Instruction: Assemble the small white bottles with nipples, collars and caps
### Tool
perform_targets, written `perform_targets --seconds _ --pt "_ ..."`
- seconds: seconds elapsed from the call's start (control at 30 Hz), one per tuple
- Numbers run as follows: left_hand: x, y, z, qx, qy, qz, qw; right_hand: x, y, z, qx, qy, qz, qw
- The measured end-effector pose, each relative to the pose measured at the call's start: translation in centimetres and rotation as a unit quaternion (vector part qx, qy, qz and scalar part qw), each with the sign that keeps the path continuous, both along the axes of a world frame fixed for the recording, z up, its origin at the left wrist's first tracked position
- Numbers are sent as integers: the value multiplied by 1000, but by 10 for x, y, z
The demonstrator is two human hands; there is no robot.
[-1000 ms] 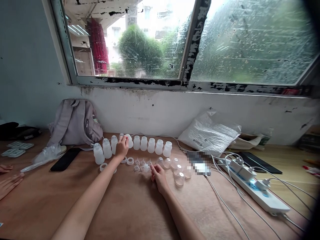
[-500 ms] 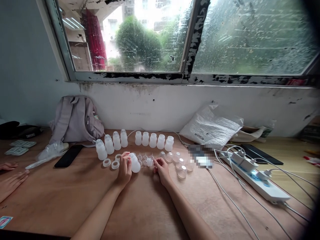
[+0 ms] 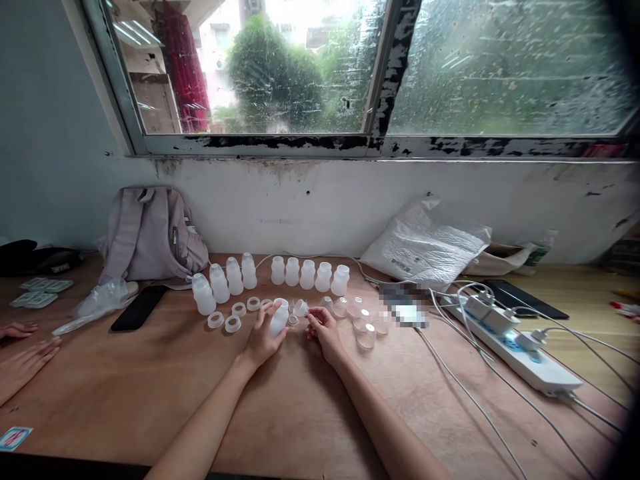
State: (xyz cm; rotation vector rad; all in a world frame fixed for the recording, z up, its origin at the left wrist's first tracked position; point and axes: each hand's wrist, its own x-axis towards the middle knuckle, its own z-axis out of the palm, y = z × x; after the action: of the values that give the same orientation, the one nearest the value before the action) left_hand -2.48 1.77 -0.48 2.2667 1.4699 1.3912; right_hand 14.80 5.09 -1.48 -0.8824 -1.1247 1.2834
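My left hand is wrapped around a frosted white baby bottle, which stands upright with its neck uppermost. Just to its right, my right hand pinches a clear bottle nipple between thumb and fingertips. More nipples lie on the table between the hands, partly hidden. White collar rings are on the left of my left hand. Beyond my right hand sit several clear dome caps. Behind stand a row of bottles without tops and several capped bottles.
A grey backpack, a plastic bag and a black phone are at the left. Another person's hands rest at the far left. On the right are a power strip with cables and a silver mailer bag.
The bottle in my left hand has gone from tilted to upright. My right hand has raised the nipple and turned it beside the bottle. The view has shifted slightly.
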Motion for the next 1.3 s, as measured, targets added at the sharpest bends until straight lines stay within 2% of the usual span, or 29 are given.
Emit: perform_targets --seconds 0.2,0.37,0.57,0.83,1.3 --pt "1 -2 2 -9 -19 -26 999 2 0 2 -36 35 1 999" --pt "-2 -1 3 16 2 -9 1000 3 1 1 -47 59 1 997" --pt "-6 1 2 -11 12 -46 999 4 0 2 -45 64 10 997" --pt "-10 -1 6 -24 31 -81 996 6 -1 5 -22 30 27 999" --pt "-9 -6 11 -41 16 -106 993 6 -5 10 40 -40 -11 998"
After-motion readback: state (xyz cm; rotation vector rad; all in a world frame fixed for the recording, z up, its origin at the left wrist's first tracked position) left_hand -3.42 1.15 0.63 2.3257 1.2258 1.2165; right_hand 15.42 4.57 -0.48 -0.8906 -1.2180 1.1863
